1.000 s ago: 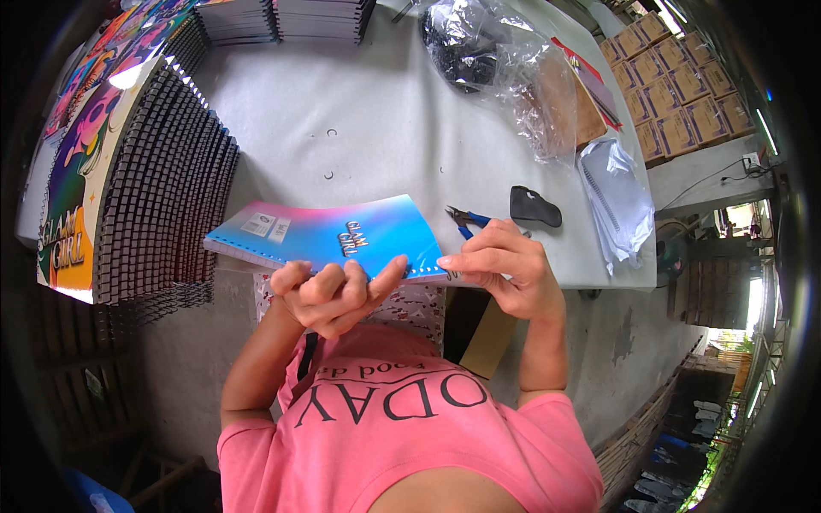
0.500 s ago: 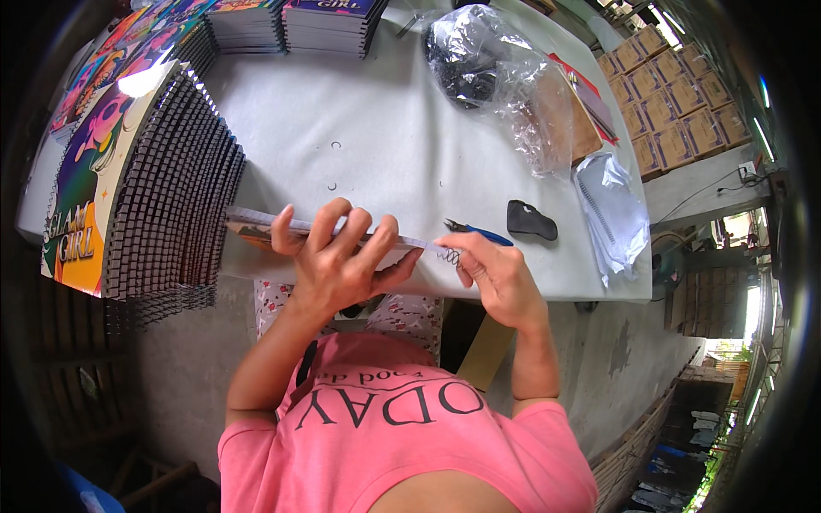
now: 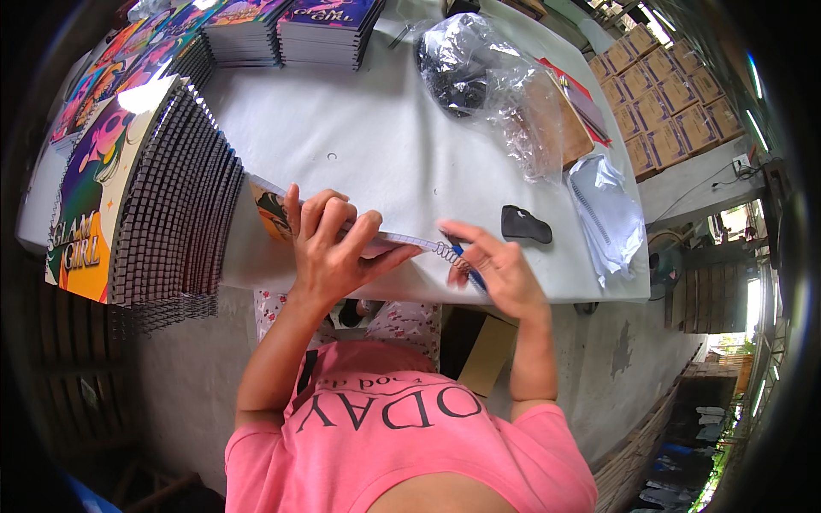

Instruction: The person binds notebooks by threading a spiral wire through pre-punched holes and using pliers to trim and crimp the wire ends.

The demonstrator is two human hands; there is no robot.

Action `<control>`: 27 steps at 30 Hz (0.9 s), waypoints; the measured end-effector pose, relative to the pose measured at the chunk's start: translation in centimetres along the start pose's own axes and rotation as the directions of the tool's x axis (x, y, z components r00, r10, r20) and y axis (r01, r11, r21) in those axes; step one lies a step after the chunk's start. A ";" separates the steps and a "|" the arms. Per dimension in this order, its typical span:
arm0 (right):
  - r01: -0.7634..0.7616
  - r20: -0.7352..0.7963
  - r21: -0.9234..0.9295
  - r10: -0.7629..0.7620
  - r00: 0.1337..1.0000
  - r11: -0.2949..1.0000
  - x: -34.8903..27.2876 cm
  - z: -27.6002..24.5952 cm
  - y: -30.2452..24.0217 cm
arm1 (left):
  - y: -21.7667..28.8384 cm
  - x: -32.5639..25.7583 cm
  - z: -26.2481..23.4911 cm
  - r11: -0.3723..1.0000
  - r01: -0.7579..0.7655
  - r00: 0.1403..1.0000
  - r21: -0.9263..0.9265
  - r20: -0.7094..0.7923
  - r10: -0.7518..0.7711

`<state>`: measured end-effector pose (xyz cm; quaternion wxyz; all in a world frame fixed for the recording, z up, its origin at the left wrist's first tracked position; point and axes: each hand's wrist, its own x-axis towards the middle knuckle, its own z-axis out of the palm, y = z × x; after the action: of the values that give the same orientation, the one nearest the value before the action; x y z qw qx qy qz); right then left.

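My left hand (image 3: 329, 248) is closed on a notebook (image 3: 273, 214), which stands edge-on near the table's front edge with its page edges upward. Loose turns of a wire coil (image 3: 445, 253) stick out from the notebook's right end. Beside this coil end, my right hand (image 3: 505, 269) has its fingers curled round blue-handled nippers (image 3: 477, 279), partly hidden by the fingers and slightly smeared by motion. A black cover-like piece (image 3: 525, 225) lies just beyond the right hand.
Tall stacked coil-bound notebooks (image 3: 175, 197) stand at my left, with further stacks (image 3: 323, 43) at the back. Clear plastic wrap (image 3: 522, 111) lies at the back right, near crumpled white paper (image 3: 609, 214). A small wire scrap (image 3: 332, 156) lies mid-table.
My right hand has let go of the coil end and taken up the nippers that lay on the table. The left hand still holds the notebook, whose left end now shows more cover.
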<state>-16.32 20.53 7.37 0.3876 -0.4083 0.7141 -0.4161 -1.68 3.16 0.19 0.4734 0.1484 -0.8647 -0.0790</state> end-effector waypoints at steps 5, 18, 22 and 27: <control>-0.053 -0.273 -0.832 -0.324 0.906 0.552 -1.3 -8.5 8.4 | -0.3 -0.5 -1.0 0.996 -0.034 0.999 -0.083 -0.041 0.031; 0.733 -0.196 0.331 -0.717 0.669 0.594 3.9 -1.1 3.1 | 0.9 0.2 -1.4 0.985 0.112 0.994 -0.132 0.026 -0.109; 0.445 -0.083 -0.056 -0.449 0.890 0.894 6.4 -0.6 4.2 | 1.1 0.1 -1.7 0.984 0.113 0.993 -0.138 0.038 -0.109; 0.597 -0.073 0.360 -0.616 0.784 0.717 6.0 1.2 2.7 | 0.8 0.2 -1.8 0.977 0.109 0.994 -0.184 0.035 -0.105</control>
<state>-18.19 15.61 3.19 0.3168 -0.5511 0.4407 -0.6338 -0.42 3.83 1.49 0.4695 0.1490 -0.8500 -0.1865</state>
